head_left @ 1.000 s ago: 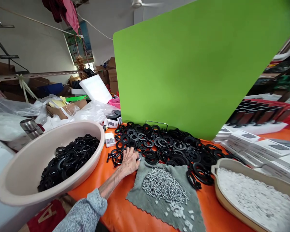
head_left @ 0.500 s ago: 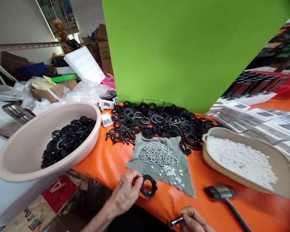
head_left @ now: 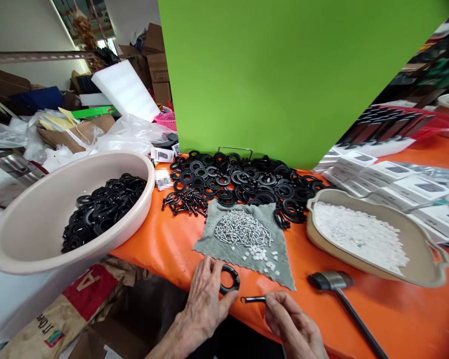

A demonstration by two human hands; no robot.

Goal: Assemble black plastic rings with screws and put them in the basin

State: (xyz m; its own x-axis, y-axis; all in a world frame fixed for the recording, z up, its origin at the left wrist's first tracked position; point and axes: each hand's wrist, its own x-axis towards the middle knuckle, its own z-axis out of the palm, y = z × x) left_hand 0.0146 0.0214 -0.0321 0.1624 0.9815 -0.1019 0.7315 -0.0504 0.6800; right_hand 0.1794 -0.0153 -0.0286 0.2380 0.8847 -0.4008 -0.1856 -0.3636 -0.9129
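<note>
Left hand point(head_left: 204, 306) holds a black ring point(head_left: 234, 279), right hand point(head_left: 292, 319) a bolt point(head_left: 253, 299) beside it.

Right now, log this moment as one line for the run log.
left hand: black ring | right hand: metal bolt | near: grey cloth

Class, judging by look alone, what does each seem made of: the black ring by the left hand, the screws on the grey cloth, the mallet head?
The black ring looks like moulded rubber or plastic, matt with a soft sheen. The screws look like plated or stainless steel, glinting silver. The mallet head seems steel, with a shiny grey band; its dark end may be rubber.
</note>
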